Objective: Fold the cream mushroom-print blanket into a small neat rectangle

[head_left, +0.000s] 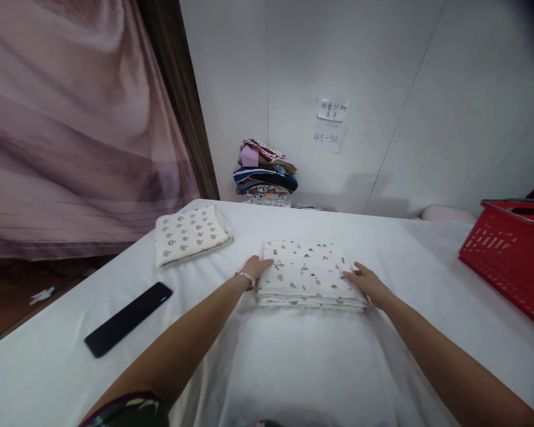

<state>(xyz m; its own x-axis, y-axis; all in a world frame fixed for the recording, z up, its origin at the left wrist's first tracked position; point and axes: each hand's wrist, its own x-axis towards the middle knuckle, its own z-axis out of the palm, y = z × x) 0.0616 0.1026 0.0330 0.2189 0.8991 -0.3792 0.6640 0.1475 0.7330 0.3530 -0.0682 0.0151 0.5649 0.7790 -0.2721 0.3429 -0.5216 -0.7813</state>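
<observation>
A white folded cloth (309,273) with small grey and brown prints lies flat on the white-covered table in front of me, its layers stacked at the near edge. My left hand (257,270) holds its left side, thumb on top and the other fingers at or under the edge. At the right side, my right hand (368,283) grips the cloth the same way, its thumb on the top layer. The undersides of both hands' fingers are partly hidden. A second folded cloth (191,232), off-white with a repeated grey and red print, rests farther left.
A black phone-like slab (129,319) lies left of my left arm. To the right stands a red plastic basket (507,255) with a metal handle. Behind the far table edge rises a pile of folded fabrics (266,175) by the wall. A pink curtain (80,130) hangs at left.
</observation>
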